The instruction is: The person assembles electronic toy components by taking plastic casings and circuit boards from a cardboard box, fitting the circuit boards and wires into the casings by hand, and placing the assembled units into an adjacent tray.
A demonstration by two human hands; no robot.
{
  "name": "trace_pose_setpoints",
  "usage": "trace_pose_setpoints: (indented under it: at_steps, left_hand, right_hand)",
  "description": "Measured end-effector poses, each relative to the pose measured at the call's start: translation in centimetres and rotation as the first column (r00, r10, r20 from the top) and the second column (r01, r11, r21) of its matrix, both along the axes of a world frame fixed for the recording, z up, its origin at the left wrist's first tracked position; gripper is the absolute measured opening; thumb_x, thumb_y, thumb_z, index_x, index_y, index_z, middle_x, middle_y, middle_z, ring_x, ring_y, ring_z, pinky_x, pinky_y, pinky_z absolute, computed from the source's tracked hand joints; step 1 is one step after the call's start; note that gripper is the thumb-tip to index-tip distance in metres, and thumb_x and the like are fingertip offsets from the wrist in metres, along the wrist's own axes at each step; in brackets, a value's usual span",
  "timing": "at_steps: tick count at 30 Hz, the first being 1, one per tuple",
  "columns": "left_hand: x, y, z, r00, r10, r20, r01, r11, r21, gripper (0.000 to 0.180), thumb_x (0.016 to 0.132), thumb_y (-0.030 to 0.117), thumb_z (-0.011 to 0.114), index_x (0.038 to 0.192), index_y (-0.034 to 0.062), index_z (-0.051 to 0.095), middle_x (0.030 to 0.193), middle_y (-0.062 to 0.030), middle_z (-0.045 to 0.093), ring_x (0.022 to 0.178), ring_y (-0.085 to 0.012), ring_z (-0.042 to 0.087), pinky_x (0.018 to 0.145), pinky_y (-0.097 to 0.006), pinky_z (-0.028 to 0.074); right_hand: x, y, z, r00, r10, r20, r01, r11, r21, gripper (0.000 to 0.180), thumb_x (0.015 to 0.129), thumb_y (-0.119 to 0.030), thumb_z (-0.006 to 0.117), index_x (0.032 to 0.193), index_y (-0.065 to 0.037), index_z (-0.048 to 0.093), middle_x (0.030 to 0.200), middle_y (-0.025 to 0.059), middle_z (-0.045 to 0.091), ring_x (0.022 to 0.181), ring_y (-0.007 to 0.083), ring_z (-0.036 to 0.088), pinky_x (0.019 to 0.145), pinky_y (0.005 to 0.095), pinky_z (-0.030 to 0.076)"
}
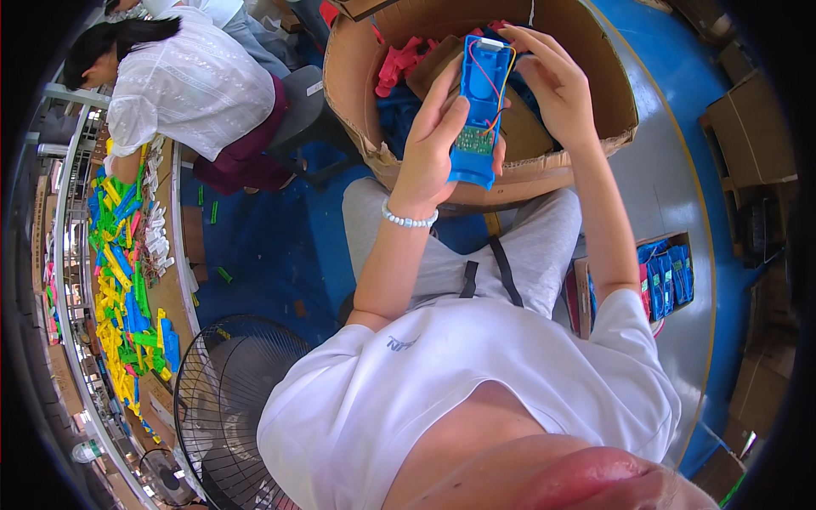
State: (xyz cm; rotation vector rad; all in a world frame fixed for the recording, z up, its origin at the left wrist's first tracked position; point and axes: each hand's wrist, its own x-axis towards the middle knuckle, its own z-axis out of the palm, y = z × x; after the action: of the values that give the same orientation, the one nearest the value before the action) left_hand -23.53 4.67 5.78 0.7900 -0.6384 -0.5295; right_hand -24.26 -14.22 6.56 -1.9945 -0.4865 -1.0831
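A long blue plastic casing (483, 93) lies across the palm of my left hand (438, 140), gripped along both its sides. Its inner side faces up. At the near end sits a small green circuit board (474, 141), and red and yellow wires run from there to a white piece (489, 46) at the far end. My right hand (557, 85) hovers beside that far end, fingers bent and apart, fingertips close to the white piece and the yellow wire. Whether they touch either one, I cannot tell.
A big cardboard box (348, 72) before my knees holds red parts (404, 64) and blue ones. To the right, a smaller box (690, 246) contains blue casings. A black fan (238, 399) stands left, near a table (183, 280) heaped with coloured parts, where another person (195, 85) works.
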Motion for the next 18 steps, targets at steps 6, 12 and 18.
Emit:
trace_pose_setpoints:
  at_steps: [6,12,18]
  left_hand:
    - [-0.4,-0.9,-1.4,0.978,-0.15,-0.148,0.152,0.988,0.002,0.045,0.105,0.027,0.044,0.141,0.0006,0.04,0.108,-0.0216,0.064,0.059,-0.028,0.066,0.049,-0.036,0.055]
    - [-1.4,-1.5,-0.8,1.0,0.023,0.013,-0.025,0.989,0.143,0.035,0.105,0.023,0.044,0.128,-0.0033,0.047,0.098,-0.02,0.066,0.057,-0.0244,0.066,0.047,-0.033,0.054]
    - [1.4,-1.2,-3.5,0.984,0.116,0.137,-0.144,0.966,0.215,0.024,0.104,0.02,0.047,0.116,0.0,0.04,0.094,-0.0206,0.065,0.057,-0.0245,0.065,0.048,-0.034,0.055]
  right_hand:
    - [0.5,0.7,-3.8,0.993,0.008,-0.118,0.039,0.919,0.394,0.031,0.086,0.011,0.059,0.116,0.003,0.064,0.096,0.0056,0.07,0.084,0.0137,0.067,0.076,0.0267,0.054]
    - [1.1,2.5,-7.4,0.992,0.117,-0.055,-0.059,0.785,0.617,0.028,0.085,-0.008,0.074,0.108,0.0,0.062,0.102,0.0102,0.072,0.091,0.013,0.066,0.082,0.0273,0.052]
    - [-1.6,1.6,-7.0,0.76,0.646,-0.07,-0.249,0.389,0.887,0.025,0.092,-0.008,0.061,0.115,0.003,0.061,0.104,0.0117,0.069,0.093,0.0185,0.066,0.081,0.0304,0.054]
